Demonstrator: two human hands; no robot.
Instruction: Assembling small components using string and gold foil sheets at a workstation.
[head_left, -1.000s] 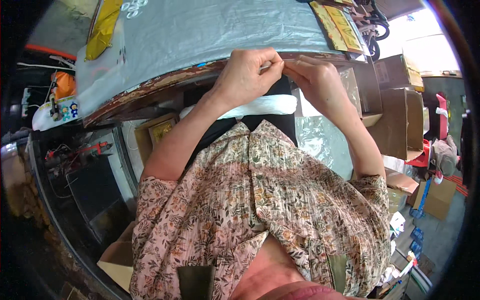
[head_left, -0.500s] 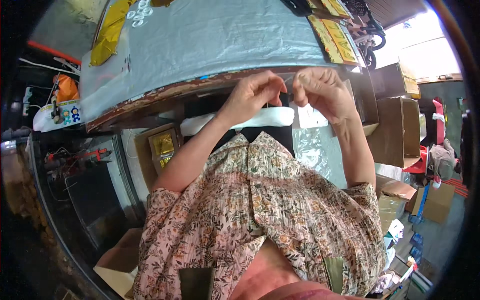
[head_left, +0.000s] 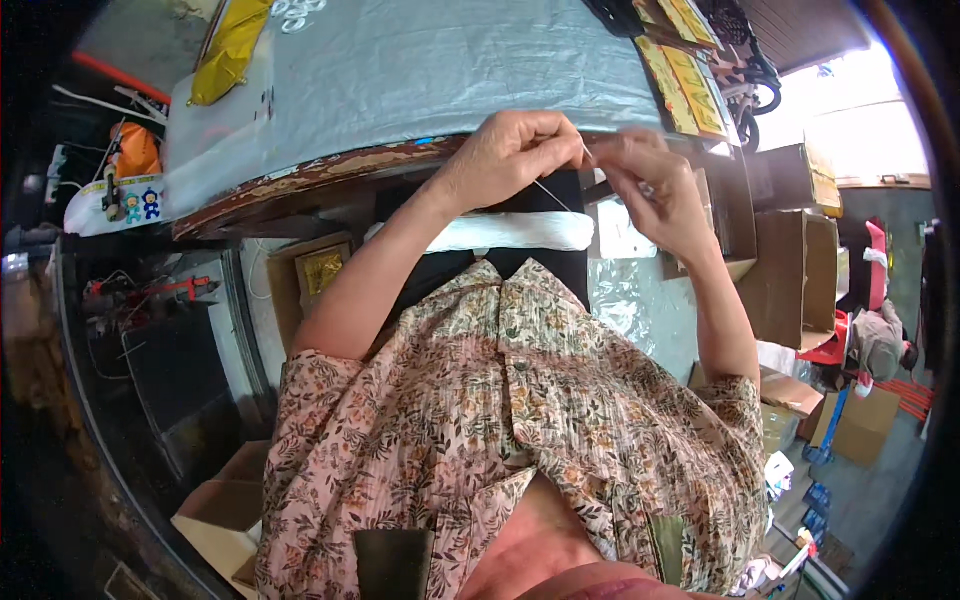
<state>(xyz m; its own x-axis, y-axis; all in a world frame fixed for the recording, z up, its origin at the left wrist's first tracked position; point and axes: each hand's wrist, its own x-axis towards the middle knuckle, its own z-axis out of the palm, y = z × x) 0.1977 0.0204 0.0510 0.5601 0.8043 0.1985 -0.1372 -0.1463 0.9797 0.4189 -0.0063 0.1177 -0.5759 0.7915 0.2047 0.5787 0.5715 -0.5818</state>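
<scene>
left hand (head_left: 505,150) fingers pinched on thin thread (head_left: 552,192) at tabletop (head_left: 420,70) near edge | right hand (head_left: 650,180) fingers pinched on thread end | risk: slack pinch, thread slips free
</scene>
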